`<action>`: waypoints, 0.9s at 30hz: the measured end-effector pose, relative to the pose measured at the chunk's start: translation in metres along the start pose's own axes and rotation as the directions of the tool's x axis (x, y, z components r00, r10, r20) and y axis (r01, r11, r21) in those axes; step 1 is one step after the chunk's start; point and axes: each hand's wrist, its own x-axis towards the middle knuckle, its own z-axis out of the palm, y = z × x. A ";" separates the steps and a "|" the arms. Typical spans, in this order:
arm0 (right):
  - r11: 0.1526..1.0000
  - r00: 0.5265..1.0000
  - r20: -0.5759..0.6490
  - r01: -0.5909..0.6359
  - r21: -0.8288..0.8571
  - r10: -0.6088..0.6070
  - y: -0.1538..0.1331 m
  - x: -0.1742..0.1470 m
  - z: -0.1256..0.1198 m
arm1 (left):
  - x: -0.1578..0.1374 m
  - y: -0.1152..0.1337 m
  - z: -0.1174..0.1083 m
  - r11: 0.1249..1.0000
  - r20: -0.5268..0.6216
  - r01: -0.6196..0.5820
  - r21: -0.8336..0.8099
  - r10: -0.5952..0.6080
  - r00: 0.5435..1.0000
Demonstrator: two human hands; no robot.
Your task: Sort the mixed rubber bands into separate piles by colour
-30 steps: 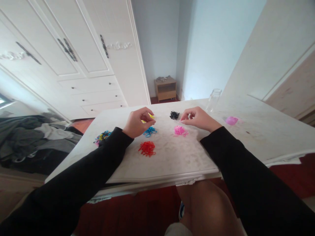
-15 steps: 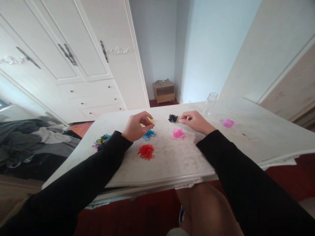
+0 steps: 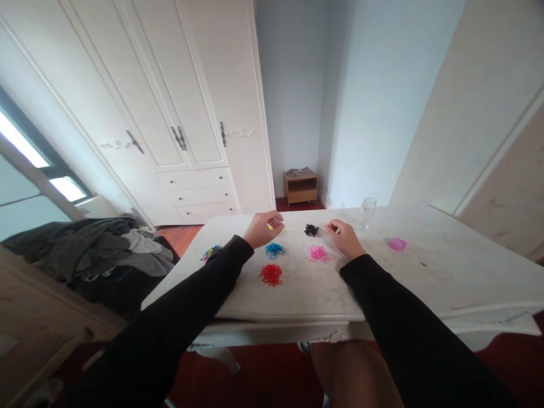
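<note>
My left hand (image 3: 264, 228) hovers over the far side of the white table (image 3: 293, 303), fingers curled and a gap between thumb and forefinger. A bit of yellow (image 3: 271, 227), apparently a pile of bands, shows through that gap; the rest is hidden. Just right of the small black rubber bands (image 3: 311, 230), my right hand (image 3: 345, 237) has thumb and fingertips pinched together; what is in them is too small to make out. Nearer to me lie piles of blue rubber bands (image 3: 274, 250), pink rubber bands (image 3: 318, 253) and red rubber bands (image 3: 271, 275).
A mixed-colour pile of bands (image 3: 209, 253) sits at the left, partly behind my sleeve. To the right stand a clear glass bottle (image 3: 368, 214) and a pink piece (image 3: 397, 244). Dark clothes (image 3: 106, 255) are heaped left of the table, with a white wardrobe (image 3: 204, 85) behind.
The camera view has tilted up and turned left, so everything sits lower and further right. My right hand stays beside the black bands; my left thumb and forefinger look a little closer together.
</note>
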 end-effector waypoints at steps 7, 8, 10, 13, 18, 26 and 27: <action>0.998 0.998 -0.034 -0.054 0.022 0.055 0.010 0.001 0.000 | 0.022 -0.006 -0.079 0.980 0.157 0.199 -0.009 -0.195 0.968; 0.999 0.998 -0.035 -0.050 0.018 0.051 0.011 0.001 0.001 | 0.018 -0.013 -0.093 0.971 0.246 0.232 0.064 -0.241 0.939; 0.999 0.999 -0.029 -0.042 0.010 0.043 0.013 0.001 0.002 | 0.005 -0.029 -0.119 0.927 0.405 0.306 0.216 -0.370 0.836; 0.999 0.998 -0.039 -0.041 0.005 0.041 0.015 0.001 0.002 | -0.019 -0.054 -0.151 0.859 0.523 0.338 0.384 -0.504 0.687; 0.999 0.995 -0.085 -0.054 0.008 0.054 0.017 0.001 0.003 | -0.053 -0.076 -0.172 0.827 0.559 0.309 0.470 -0.550 0.620; 0.998 0.993 -0.099 -0.067 -0.010 0.065 0.017 -0.002 0.001 | -0.063 -0.082 -0.172 0.826 0.551 0.261 0.500 -0.536 0.640; 0.998 0.993 -0.098 -0.065 -0.015 0.063 0.016 -0.002 0.001 | -0.061 -0.082 -0.173 0.827 0.550 0.260 0.498 -0.533 0.643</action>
